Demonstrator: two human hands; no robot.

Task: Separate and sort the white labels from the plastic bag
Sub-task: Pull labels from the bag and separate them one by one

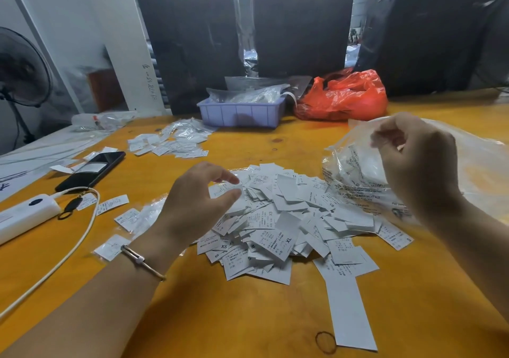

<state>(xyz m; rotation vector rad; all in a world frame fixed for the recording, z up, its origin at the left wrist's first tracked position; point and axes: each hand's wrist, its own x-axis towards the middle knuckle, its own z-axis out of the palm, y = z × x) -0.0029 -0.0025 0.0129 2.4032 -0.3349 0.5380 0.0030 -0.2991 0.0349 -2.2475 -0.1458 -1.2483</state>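
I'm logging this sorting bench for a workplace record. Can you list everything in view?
table: one, orange, underneath everything
label pile: one, white, centre
smaller label pile: one, white, far left-centre
clear plastic bag: one, right, some labels inside
tray: one, lilac, far centre
red bag: one, beside tray
phone: one, black, left
power bank: one, white, left edge
cable: one, white, left
rubber band: one, near edge
fan: one, black, far left
left hand: over pile, empty
right hand: pinches bag
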